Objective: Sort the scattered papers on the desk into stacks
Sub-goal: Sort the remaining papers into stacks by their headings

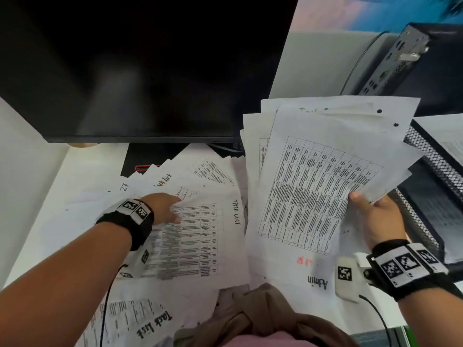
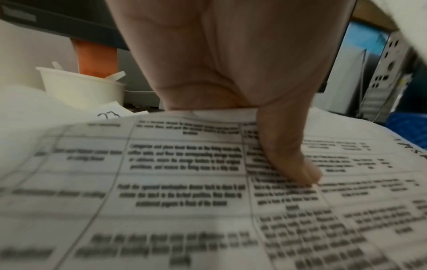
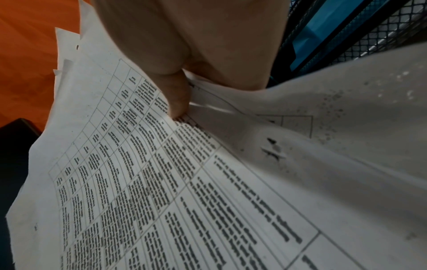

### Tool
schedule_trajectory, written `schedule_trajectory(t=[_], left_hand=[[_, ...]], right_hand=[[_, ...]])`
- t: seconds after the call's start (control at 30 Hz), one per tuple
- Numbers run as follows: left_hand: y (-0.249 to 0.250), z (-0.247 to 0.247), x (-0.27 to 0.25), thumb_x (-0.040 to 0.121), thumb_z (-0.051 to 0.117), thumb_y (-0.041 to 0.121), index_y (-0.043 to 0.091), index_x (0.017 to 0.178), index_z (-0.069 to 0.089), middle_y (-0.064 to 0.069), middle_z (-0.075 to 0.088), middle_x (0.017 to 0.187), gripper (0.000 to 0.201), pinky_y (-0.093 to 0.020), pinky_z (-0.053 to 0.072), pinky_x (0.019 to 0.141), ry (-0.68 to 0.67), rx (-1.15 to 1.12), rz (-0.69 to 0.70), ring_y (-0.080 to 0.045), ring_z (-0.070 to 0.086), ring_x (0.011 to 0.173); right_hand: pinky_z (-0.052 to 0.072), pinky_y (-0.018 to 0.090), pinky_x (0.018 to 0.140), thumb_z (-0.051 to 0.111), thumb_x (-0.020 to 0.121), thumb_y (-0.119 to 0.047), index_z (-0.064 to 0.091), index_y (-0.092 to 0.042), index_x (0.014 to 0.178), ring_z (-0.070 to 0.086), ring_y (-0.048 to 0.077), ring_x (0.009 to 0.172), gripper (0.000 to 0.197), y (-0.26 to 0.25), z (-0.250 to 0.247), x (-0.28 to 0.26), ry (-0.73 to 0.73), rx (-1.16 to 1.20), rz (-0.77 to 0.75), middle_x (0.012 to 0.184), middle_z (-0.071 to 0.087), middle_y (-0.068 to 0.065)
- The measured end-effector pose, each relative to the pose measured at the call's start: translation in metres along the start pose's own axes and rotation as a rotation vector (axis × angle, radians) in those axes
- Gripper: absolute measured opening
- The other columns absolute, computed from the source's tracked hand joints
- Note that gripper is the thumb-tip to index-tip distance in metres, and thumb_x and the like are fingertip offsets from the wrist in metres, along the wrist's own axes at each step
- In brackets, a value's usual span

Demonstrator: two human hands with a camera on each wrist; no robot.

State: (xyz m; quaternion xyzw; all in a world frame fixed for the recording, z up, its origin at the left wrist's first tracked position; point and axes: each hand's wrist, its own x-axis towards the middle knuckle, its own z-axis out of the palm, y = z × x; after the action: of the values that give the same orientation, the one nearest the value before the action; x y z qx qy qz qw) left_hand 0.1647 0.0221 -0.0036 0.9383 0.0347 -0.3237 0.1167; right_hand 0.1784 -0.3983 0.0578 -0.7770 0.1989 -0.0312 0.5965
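Printed white sheets lie scattered over the desk (image 1: 45, 196) in front of me. My left hand (image 1: 172, 209) pinches the far edge of a table-printed sheet (image 1: 198, 236) in the middle of the pile. In the left wrist view the thumb (image 2: 284, 155) lies on top of that sheet (image 2: 173, 182) and the fingers are hidden under its raised edge. My right hand (image 1: 363, 201) grips a fanned bundle of papers (image 1: 313, 181) by its right edge, held up above the desk. The right wrist view has the thumb (image 3: 175, 95) pressed onto the bundle's top sheet (image 3: 138, 173).
A dark monitor (image 1: 150, 66) overhangs the back of the desk. A black mesh tray (image 1: 436, 156) with papers stands at the right, a computer case (image 1: 400, 53) behind it. A white cup (image 2: 83, 85) sits beyond the left hand. Sheets marked "Admin" (image 1: 318, 281) and "Task List" (image 1: 155, 324) lie near me.
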Motion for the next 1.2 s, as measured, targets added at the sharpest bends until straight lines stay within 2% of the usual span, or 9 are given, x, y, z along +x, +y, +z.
schedule_trajectory(t=[0.23,0.33,0.47,0.53,0.67,0.8,0.97,1.1,1.2], left_hand=[[0.001,0.028,-0.032,0.076,0.072,0.046,0.026,0.092,0.070,0.004,0.071,0.088,0.026,-0.028,0.050,0.076,-0.197,0.034,-0.013,-0.016,0.065,0.081],[-0.006,0.036,-0.038,0.083,0.066,0.042,0.010,0.103,0.062,-0.007,0.059,0.109,0.038,-0.028,0.042,0.075,0.009,-0.029,-0.115,-0.023,0.056,0.097],[-0.027,0.031,-0.049,0.080,0.073,0.039,0.003,0.124,0.056,-0.013,0.048,0.136,0.060,-0.039,0.040,0.105,0.390,-0.379,-0.349,-0.031,0.047,0.123],[-0.034,0.035,-0.053,0.079,0.075,0.037,0.008,0.139,0.044,-0.010,0.042,0.146,0.073,-0.038,0.034,0.111,0.326,-0.420,-0.336,-0.028,0.044,0.130],[-0.036,0.041,-0.060,0.087,0.066,0.037,0.027,0.153,0.006,-0.001,0.013,0.159,0.090,-0.037,0.025,0.114,0.082,-0.205,-0.272,-0.022,0.032,0.141],[-0.031,0.032,-0.066,0.096,0.052,0.030,0.023,0.149,0.028,0.004,0.008,0.160,0.058,-0.034,0.026,0.113,-0.029,0.106,-0.128,-0.017,0.029,0.142],[-0.013,0.004,-0.066,0.098,0.047,0.024,0.036,0.137,0.046,0.009,0.051,0.139,0.041,-0.032,0.040,0.104,0.044,0.409,0.043,-0.016,0.051,0.124],[0.005,-0.002,-0.046,0.095,0.051,0.020,0.036,0.128,0.056,0.009,0.056,0.128,0.036,-0.033,0.045,0.098,0.088,0.396,0.093,-0.016,0.054,0.115],[0.023,0.001,-0.024,0.092,0.053,0.024,0.028,0.129,0.056,0.005,0.048,0.135,0.037,-0.039,0.042,0.102,0.074,0.355,0.090,-0.018,0.047,0.122]], right_hand=[[0.043,0.022,0.065,0.053,0.095,-0.014,0.063,-0.023,0.093,0.061,0.007,0.080,0.014,-0.003,0.005,-0.008,-0.016,0.098,0.033,0.087,0.065,-0.010],[0.044,0.024,0.062,0.053,0.095,-0.016,0.062,-0.022,0.087,0.059,0.009,0.070,0.013,-0.001,0.009,-0.014,-0.034,0.093,0.039,0.080,0.063,-0.005],[0.051,0.036,0.080,0.059,0.092,-0.019,0.064,-0.024,0.081,0.065,0.020,0.082,0.013,0.007,0.009,-0.010,-0.047,0.066,0.060,0.077,0.066,-0.004],[0.048,0.044,0.093,0.061,0.090,-0.022,0.066,-0.022,0.088,0.065,0.023,0.094,0.006,0.008,0.007,-0.009,-0.054,0.006,0.061,0.084,0.068,-0.004],[0.047,0.042,0.094,0.060,0.091,-0.026,0.066,-0.011,0.108,0.064,0.025,0.096,0.023,0.001,0.005,-0.014,-0.034,-0.030,0.043,0.096,0.069,0.003],[0.048,0.026,0.075,0.056,0.094,-0.020,0.063,-0.012,0.110,0.063,0.011,0.085,0.019,-0.009,0.002,-0.023,-0.036,0.044,0.037,0.100,0.066,0.001],[0.057,0.025,0.068,0.052,0.096,-0.018,0.064,-0.015,0.106,0.069,0.012,0.090,0.016,-0.013,0.000,-0.031,-0.070,0.111,0.055,0.095,0.071,-0.006],[0.049,0.030,0.083,0.057,0.093,-0.026,0.064,-0.020,0.114,0.065,0.015,0.098,0.023,-0.010,-0.005,-0.032,-0.044,0.018,0.028,0.103,0.070,-0.007],[0.049,0.016,0.065,0.055,0.094,-0.020,0.064,-0.016,0.105,0.064,0.010,0.090,0.015,-0.014,-0.010,-0.036,-0.088,0.031,0.044,0.094,0.068,-0.007]])
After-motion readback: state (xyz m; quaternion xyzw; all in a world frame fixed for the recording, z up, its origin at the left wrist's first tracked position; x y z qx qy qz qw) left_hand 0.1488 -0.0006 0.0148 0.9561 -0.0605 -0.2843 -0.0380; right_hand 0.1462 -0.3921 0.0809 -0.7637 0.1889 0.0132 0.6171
